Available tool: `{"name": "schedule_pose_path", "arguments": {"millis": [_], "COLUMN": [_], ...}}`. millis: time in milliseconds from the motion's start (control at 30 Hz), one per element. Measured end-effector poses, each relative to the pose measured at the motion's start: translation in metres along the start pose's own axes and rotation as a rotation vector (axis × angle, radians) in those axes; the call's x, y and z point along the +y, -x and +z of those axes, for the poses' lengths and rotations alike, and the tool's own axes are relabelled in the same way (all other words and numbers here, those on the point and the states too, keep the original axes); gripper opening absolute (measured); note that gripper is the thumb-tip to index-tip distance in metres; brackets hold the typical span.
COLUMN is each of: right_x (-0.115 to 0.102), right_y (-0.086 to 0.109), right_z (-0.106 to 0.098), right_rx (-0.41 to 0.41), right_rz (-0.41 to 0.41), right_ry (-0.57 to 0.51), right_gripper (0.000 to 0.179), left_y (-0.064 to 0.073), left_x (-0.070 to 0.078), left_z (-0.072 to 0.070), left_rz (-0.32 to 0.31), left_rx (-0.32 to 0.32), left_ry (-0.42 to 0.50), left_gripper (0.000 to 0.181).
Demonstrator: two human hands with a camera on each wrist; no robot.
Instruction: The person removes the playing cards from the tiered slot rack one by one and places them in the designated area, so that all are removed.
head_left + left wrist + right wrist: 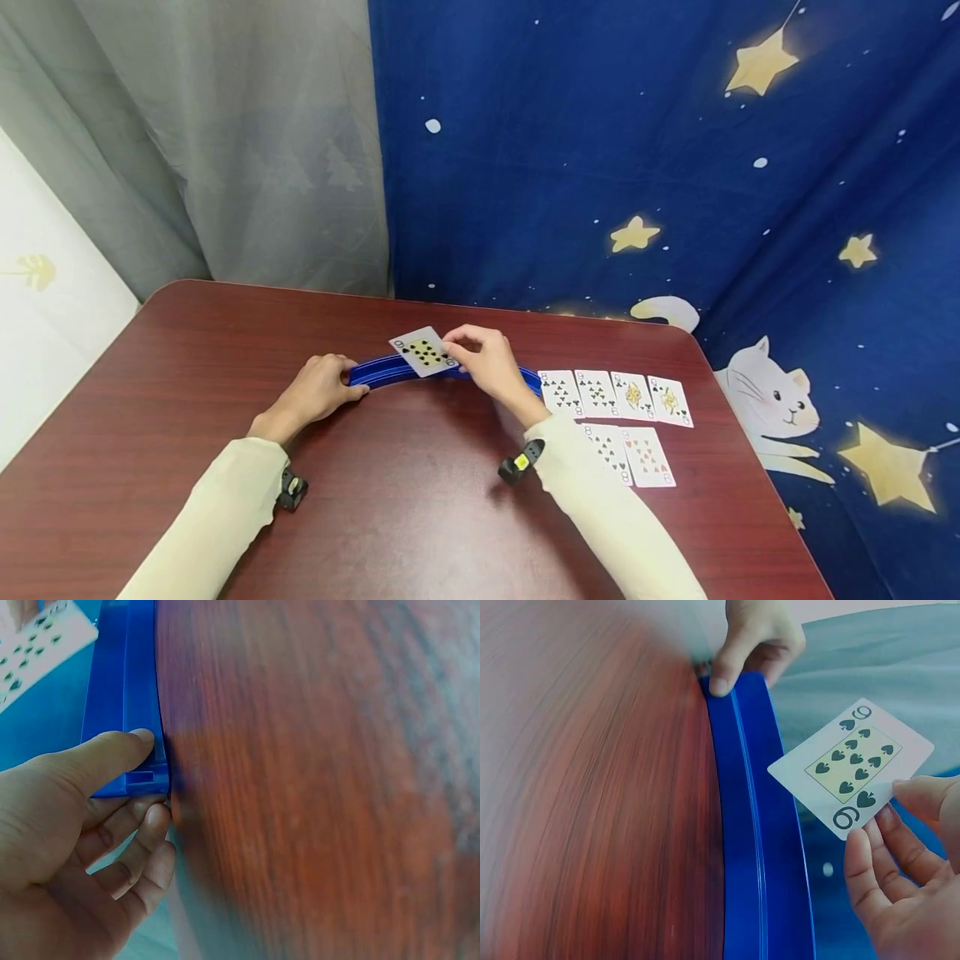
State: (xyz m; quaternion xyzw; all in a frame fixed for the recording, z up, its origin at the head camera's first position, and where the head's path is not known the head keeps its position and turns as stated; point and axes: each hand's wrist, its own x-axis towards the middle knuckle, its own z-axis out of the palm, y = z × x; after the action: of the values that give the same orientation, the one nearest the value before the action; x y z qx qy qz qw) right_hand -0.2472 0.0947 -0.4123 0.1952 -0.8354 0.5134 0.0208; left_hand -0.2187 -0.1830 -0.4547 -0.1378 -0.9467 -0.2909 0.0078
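Observation:
My left hand grips the left end of a curved blue card holder, its thumb on top and its fingers curled under the end. Between thumb and fingers my right hand pinches a nine of spades by one edge. The card is tilted over the holder's middle, its face showing a yellow panel with black spades. In the right wrist view the card overlaps the holder's far edge. My right forearm hides part of the holder's right stretch.
Face up at the right lie two rows of playing cards: an upper row of several, and a lower pair with a red nine of hearts, partly behind my right sleeve. A dark red wooden table ends at curtains behind.

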Motion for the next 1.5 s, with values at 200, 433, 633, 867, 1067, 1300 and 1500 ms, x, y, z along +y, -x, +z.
{"name": "schedule_pose_path", "arguments": {"millis": [200,433,633,867,1067,1300,1500], "right_x": [0.014,0.028,0.042,0.055,0.066,0.078,0.093], "right_y": [0.013,0.032,0.048,0.068,0.083,0.102,0.121], "right_z": [-0.026,-0.059,-0.092,-0.127,-0.152,-0.18,-0.2], "right_rx": [0.055,0.12,0.151,0.166,0.173,0.148,0.123], "right_rz": [0.072,0.117,0.209,0.329,0.404,0.416,0.496], "right_ry": [-0.018,0.015,-0.027,-0.027,0.014,0.095,0.18], "right_gripper": [0.006,0.009,0.017,0.019,0.016,0.017,0.016], "left_y": [0.001,0.001,0.001,0.0,0.0,0.001,0.002], "left_x": [-0.001,-0.001,0.0,0.0,0.0,0.001,0.004], "left_z": [0.0,0.0,-0.001,-0.001,-0.001,-0.001,-0.002], "left_rz": [-0.001,0.005,0.008,0.008,-0.002,-0.006,-0.009], "left_rx": [-0.008,-0.009,-0.003,-0.008,-0.014,-0.023,-0.032], "left_ry": [0.007,0.006,0.004,0.005,0.009,0.021,0.02], "left_gripper": [0.02,0.017,0.017,0.016,0.018,0.017,0.018]}}
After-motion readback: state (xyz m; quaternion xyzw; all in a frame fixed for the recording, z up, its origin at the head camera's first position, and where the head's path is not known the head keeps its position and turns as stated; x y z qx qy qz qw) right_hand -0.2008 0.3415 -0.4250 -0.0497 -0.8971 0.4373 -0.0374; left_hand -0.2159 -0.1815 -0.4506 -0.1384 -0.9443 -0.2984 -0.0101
